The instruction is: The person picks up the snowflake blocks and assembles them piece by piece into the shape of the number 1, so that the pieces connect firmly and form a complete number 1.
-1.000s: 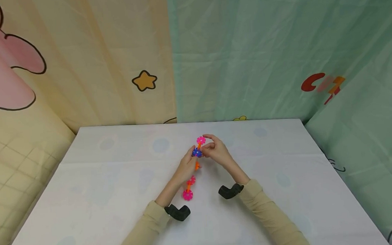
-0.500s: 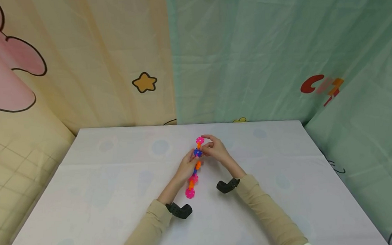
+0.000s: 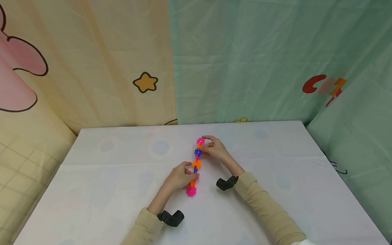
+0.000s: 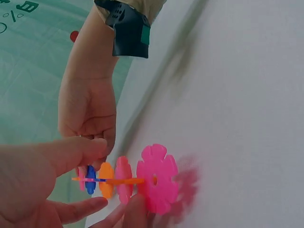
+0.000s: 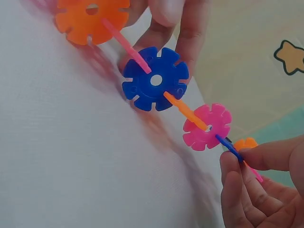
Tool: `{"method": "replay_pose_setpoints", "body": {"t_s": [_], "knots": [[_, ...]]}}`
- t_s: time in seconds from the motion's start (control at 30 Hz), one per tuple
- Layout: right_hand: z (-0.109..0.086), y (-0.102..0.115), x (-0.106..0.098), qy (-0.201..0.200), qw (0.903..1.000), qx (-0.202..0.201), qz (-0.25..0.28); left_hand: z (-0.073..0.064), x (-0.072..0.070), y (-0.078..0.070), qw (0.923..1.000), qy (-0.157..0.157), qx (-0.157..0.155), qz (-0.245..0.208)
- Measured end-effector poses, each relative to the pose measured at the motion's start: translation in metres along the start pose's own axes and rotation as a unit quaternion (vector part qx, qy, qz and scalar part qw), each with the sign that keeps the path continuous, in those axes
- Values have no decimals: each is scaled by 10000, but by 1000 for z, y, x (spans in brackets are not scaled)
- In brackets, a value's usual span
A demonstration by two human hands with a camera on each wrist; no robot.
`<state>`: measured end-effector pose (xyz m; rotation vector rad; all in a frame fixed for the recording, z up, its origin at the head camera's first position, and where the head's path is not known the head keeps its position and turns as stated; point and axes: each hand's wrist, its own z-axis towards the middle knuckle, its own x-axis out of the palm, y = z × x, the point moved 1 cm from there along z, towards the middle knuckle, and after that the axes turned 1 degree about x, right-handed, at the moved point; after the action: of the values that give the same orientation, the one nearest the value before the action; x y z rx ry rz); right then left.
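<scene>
A chain of interlocking plastic discs point(image 3: 191, 191) in pink, orange and blue runs over the white table in the head view, slotted together at alternating angles. My left hand point(image 3: 180, 177) curls round its nearer part. In the left wrist view, the left thumb and index finger stand either side of an orange disc point(image 4: 107, 180), with other fingertips under the large pink end disc point(image 4: 157, 179). My right hand point(image 3: 216, 150) holds the far part. In the right wrist view, its thumb and fingers pinch a blue disc point(image 5: 229, 147) seen edge-on, beside a pink disc point(image 5: 207, 127).
The white table point(image 3: 103, 203) spreads on both sides of the hands. Behind its far edge hang a yellow curtain point(image 3: 110, 49) and a green curtain point(image 3: 239, 52). A black wrist mount point(image 3: 170, 218) sticks out from each sleeve.
My left hand has moved back along the chain, from around the blue disc near the middle to the nearer discs, uncovering the middle. The right hand has stayed almost still at the far part.
</scene>
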<state>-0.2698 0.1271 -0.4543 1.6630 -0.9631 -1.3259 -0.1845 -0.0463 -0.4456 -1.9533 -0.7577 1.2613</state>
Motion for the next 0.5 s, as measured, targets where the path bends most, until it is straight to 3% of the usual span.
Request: {"method": "replay_pose_setpoints", "body": {"t_s": [0.5], "knots": [[9, -3, 1, 108, 9997, 103, -172, 3, 17, -3, 9955, -31, -104, -942]]}}
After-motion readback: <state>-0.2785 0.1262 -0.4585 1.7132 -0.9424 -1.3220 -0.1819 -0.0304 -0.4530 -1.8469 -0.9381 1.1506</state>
